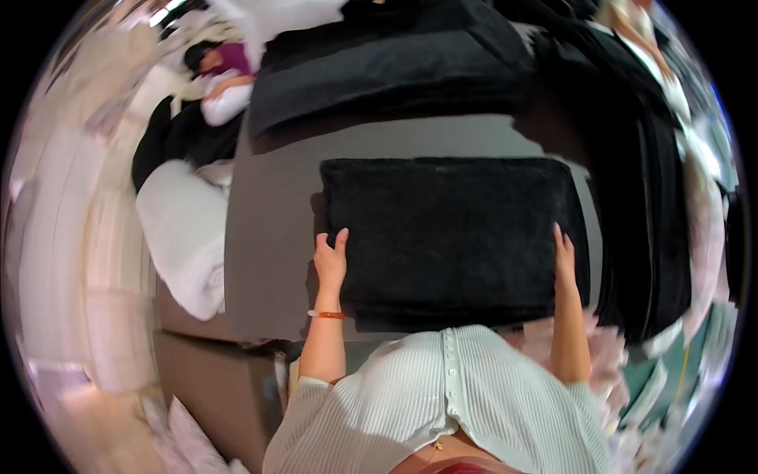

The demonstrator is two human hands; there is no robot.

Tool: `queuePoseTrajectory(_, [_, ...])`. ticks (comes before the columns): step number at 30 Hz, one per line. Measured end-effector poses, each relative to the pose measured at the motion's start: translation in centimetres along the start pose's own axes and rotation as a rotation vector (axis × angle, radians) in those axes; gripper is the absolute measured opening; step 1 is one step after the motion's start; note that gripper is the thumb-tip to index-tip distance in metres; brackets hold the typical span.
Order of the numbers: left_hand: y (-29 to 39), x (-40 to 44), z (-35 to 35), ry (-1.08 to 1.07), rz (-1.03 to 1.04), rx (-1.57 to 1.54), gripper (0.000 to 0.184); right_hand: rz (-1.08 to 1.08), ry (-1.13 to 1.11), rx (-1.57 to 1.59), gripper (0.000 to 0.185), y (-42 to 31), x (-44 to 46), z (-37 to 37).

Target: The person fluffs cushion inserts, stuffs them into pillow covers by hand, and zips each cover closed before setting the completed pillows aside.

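Observation:
A folded black plush cloth [450,233] lies flat on the grey table [268,237] in front of me. My left hand [331,257] is at its left edge, thumb on top and the fingers apart from it, gripping the side. At the right side, my right hand [564,254] rests with its fingers pointing forward along the cloth's edge; part of that hand's fingers is hidden. The cloth's near edge lies close to my body.
Dark folded fabric [387,67] spans the table's far side. More black fabric [647,213] hangs along the right. A white roll [185,237] stands at the left, with a person [225,91] behind it. Pale pink material [588,347] is at the lower right.

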State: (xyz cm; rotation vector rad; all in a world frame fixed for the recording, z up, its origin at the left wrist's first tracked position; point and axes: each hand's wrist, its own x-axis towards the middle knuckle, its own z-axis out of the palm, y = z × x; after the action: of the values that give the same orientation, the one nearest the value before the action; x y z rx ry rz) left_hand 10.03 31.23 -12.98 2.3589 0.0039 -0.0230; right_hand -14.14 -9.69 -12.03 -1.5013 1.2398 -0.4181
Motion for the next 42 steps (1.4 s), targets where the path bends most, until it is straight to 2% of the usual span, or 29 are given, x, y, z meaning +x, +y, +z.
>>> queuePoseTrajectory(1, [-0.9, -0.2, -0.4, 0.091, 0.050, -0.019, 0.064, -0.025, -0.023, 0.059, 0.090, -1.3, -0.5, 0.2])
queuePoseTrajectory(2, [-1.8, -0.4, -1.7, 0.129, 0.027, -0.030, 0.064, -0.050, -0.041, 0.075, 0.088, -4.4, -2.5, 0.6])
queuePoseTrajectory(4, [-3.8, -0.7, -5.2, 0.235, 0.013, -0.303, 0.053, -0.173, -0.167, 0.169, 0.077, -6.9, -2.8, 1.7])
queuePoseTrajectory(6, [-5.4, -1.2, -10.1, 0.392, -0.045, -0.434, 0.043, -0.566, -0.416, 0.263, 0.062, -12.3, -4.6, 3.0])
queuePoseTrajectory(8, [-9.5, -0.6, -15.0, 0.607, -0.032, -0.515, 0.043, -0.859, -0.659, 0.482, 0.051, -18.1, -7.6, 5.1])
queuePoseTrajectory(10, [-8.7, -2.3, -18.7, 0.697, -0.046, -0.660, 0.049, -1.040, -0.545, 0.420, 0.045, -21.3, -9.1, 6.3])
queuePoseTrajectory(12, [-8.7, -4.2, -20.2, 0.728, -0.138, -0.614, 0.054, -1.092, -0.511, 0.354, 0.039, -21.2, -8.2, 6.8])
queuePoseTrajectory(14, [-12.6, -4.8, -19.2, 0.825, -0.187, -0.311, 0.055, -0.912, -0.503, 0.351, 0.031, -18.6, -6.9, 7.5])
queuePoseTrajectory(16, [-17.9, -5.1, -16.2, 0.858, -0.214, 0.154, 0.051, -0.692, -0.310, 0.091, 0.026, -12.5, -5.0, 8.3])
queuePoseTrajectory(17, [-21.1, -5.3, -14.2, 0.845, -0.249, 0.252, 0.048, -0.889, -0.155, -0.045, 0.027, -7.5, -3.5, 9.2])
queuePoseTrajectory(18, [-23.4, -5.0, -12.4, 0.824, -0.266, 0.346, 0.044, -1.022, -0.014, -0.443, 0.040, -2.1, -1.6, 9.3])
queuePoseTrajectory(20, [-25.1, -5.2, -11.2, 0.915, -0.109, 0.311, 0.040, -0.911, 0.032, -0.931, 0.055, 5.6, -4.2, 7.4])
queuePoseTrajectory(23, [-27.0, -6.3, -12.4, 0.848, -0.170, 0.225, 0.046, -0.874, -0.060, -0.920, 0.063, 9.0, -6.3, 4.7])
queuePoseTrajectory(24, [-25.0, -6.7, -12.9, 0.821, -0.337, 0.188, 0.045, -0.876, -0.065, -0.896, 0.064, 9.4, -6.0, 4.4])
queuePoseTrajectory(25, [-28.3, -6.0, -14.5, 0.743, -0.226, 0.183, 0.047, -0.872, -0.086, -0.889, 0.063, 9.6, -6.0, 4.3])
queuePoseTrajectory(26, [-24.0, -7.0, -14.8, 0.925, -0.193, 0.502, 0.040, -0.849, -0.052, -0.883, 0.063, 9.9, -5.9, 4.3])
queuePoseTrajectory(27, [-16.9, -8.0, -14.3, 1.020, -0.250, 0.636, 0.038, -0.862, -0.068, -0.882, 0.063, 10.1, -5.6, 4.3])
queuePoseTrajectory(28, [-14.2, -8.1, -14.6, 1.069, 0.090, 0.624, 0.042, -0.877, -0.087, -0.880, 0.063, 10.3, -5.4, 4.4])
queuePoseTrajectory(30, [-9.2, -7.4, -14.0, 0.930, 0.497, 0.570, 0.041, -0.861, -0.062, -0.868, 0.063, 10.4, -5.3, 4.4])
queuePoseTrajectory(32, [-6.2, -6.2, -10.6, 0.646, 0.661, 0.307, 0.039, -0.860, -0.079, -0.861, 0.063, 10.4, -5.3, 4.6])
queuePoseTrajectory(34, [-3.0, -6.5, -5.5, 0.295, 0.642, 0.115, 0.041, -0.846, -0.084, -0.860, 0.063, 10.2, -5.6, 4.5])
queuePoseTrajectory(36, [0.9, -8.8, -0.4, -0.018, 0.724, 0.135, 0.042, -0.859, -0.089, -0.816, 0.062, 10.6, -5.7, 4.4])
queuePoseTrajectory(38, [4.0, -11.8, 4.4, -0.239, 0.840, 0.091, 0.043, -0.856, -0.165, -0.762, 0.061, 10.9, -6.2, 4.0])
queuePoseTrajectory(40, [6.4, -14.7, 8.4, -0.395, 0.878, 0.016, 0.043, -0.912, -0.305, -0.626, 0.048, 11.9, -6.9, 3.0])
queuePoseTrajectory(42, [8.6, -18.3, 11.2, -0.511, 0.827, -0.060, 0.043, -0.845, -0.767, -0.294, 0.039, 12.2, -7.7, 0.2])
